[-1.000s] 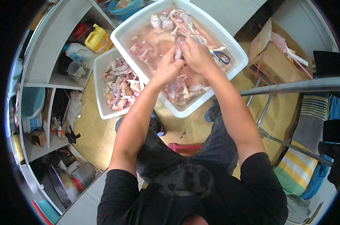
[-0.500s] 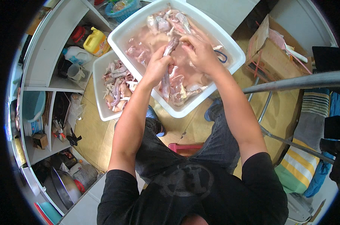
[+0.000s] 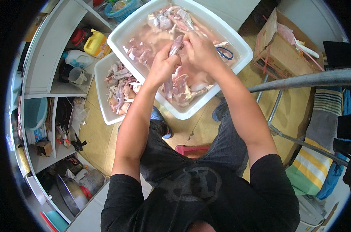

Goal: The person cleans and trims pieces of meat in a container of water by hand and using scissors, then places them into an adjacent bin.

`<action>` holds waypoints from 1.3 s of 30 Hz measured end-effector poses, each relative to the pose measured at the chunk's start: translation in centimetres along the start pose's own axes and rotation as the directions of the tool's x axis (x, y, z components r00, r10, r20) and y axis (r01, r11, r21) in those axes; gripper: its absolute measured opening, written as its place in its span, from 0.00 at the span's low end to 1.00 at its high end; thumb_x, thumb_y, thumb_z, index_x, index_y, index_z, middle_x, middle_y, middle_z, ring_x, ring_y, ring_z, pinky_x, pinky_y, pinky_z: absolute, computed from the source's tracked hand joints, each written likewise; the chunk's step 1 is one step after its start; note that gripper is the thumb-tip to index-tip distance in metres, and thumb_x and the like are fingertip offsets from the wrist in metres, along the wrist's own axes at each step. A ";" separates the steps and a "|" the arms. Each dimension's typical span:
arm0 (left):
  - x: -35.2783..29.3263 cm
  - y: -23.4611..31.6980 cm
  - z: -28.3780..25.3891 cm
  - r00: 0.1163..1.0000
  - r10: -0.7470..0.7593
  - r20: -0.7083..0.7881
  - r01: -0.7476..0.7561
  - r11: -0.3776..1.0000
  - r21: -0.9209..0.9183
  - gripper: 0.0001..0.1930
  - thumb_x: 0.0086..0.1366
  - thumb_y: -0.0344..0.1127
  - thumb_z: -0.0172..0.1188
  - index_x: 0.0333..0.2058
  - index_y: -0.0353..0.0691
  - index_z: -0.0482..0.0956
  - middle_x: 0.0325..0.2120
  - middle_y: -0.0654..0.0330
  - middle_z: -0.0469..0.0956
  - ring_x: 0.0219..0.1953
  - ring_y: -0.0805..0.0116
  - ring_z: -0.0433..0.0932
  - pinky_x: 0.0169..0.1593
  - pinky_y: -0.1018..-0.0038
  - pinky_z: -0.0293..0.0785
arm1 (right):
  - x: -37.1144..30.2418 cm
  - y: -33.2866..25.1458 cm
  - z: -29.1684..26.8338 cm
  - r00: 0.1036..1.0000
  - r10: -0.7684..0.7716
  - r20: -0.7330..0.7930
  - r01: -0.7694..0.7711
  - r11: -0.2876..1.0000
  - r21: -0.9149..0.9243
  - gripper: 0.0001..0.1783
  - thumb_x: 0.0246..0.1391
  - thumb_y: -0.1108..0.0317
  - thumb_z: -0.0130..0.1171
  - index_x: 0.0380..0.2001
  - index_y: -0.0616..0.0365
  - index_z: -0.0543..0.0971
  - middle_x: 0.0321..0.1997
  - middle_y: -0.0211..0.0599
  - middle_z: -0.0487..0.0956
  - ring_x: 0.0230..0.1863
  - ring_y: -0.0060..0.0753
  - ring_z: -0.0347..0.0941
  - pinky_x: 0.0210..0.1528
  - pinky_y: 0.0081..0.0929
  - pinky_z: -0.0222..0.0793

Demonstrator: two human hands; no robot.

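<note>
Over a large white basin (image 3: 242,63) of pinkish water and raw poultry pieces, my left hand (image 3: 163,67) is closed around a long pinkish-grey poultry neck (image 3: 177,45). The neck's lower part hangs below my fist, above pale meat pieces (image 3: 183,91). My right hand (image 3: 202,52) has its fingers curled in against the neck's upper end; its fingertips are partly hidden. Just right of that hand, the dark blue looped handles of scissors (image 3: 224,53) rest in the basin, their blades out of sight. More poultry pieces (image 3: 160,21) lie in the water at the far side.
A smaller white tub (image 3: 102,83) heaped with cut poultry parts stands left of the basin. Shelves with a yellow jug (image 3: 95,43) and a clear measuring cup (image 3: 78,76) line the left. To the right are a cardboard box (image 3: 284,46) and a metal rail (image 3: 299,81). A red stool (image 3: 193,150) is between my legs.
My right hand has come slightly left, its fingers closer in against the neck's upper end. More of the blue scissor handles shows. My left hand keeps its hold.
</note>
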State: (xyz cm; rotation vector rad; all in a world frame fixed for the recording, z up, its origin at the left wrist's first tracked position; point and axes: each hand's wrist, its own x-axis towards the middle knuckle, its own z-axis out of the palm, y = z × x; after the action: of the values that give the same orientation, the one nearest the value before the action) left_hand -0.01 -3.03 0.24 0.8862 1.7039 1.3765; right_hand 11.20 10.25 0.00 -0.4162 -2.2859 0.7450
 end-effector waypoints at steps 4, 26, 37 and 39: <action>0.0 -0.3 -1.1 0.998 -0.053 0.039 0.062 0.948 -0.313 0.25 0.56 0.27 0.46 0.55 0.34 0.70 0.28 0.56 0.76 0.23 0.72 0.72 0.26 0.74 0.69 | 0.0 1.0 -0.1 0.993 0.043 -0.107 -0.043 0.999 0.004 0.06 0.60 0.70 0.53 0.37 0.61 0.74 0.33 0.50 0.79 0.38 0.53 0.76 0.40 0.42 0.69; 0.6 -0.6 -0.5 0.994 -0.034 0.105 0.098 0.707 -0.700 0.12 0.72 0.39 0.44 0.46 0.38 0.69 0.30 0.56 0.74 0.23 0.68 0.71 0.30 0.67 0.77 | 0.1 -1.7 0.6 0.997 0.068 -0.022 -0.063 0.978 0.201 0.08 0.63 0.68 0.49 0.34 0.62 0.71 0.27 0.48 0.78 0.32 0.55 0.77 0.35 0.46 0.70; 0.2 -0.4 1.2 0.996 0.044 -0.081 -0.076 0.886 -0.457 0.14 0.76 0.43 0.46 0.46 0.39 0.71 0.28 0.61 0.72 0.25 0.74 0.71 0.29 0.77 0.71 | -0.1 -2.1 0.6 0.990 0.123 0.063 -0.132 0.980 0.148 0.12 0.61 0.63 0.54 0.32 0.63 0.73 0.30 0.52 0.80 0.34 0.57 0.78 0.35 0.47 0.71; 0.4 -0.6 1.2 0.992 0.043 -0.117 -0.089 0.903 -0.420 0.14 0.75 0.44 0.47 0.45 0.39 0.72 0.28 0.62 0.72 0.25 0.74 0.70 0.28 0.78 0.70 | -0.2 -2.0 0.9 0.994 0.100 0.051 -0.107 0.982 0.159 0.10 0.60 0.65 0.55 0.32 0.62 0.74 0.28 0.51 0.79 0.31 0.55 0.77 0.33 0.43 0.71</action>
State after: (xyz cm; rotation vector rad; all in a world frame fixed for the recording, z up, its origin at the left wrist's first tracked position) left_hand 0.79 -2.21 -0.54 0.6345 1.3737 1.7798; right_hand 10.55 8.19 0.58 -0.4496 -2.2360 0.9919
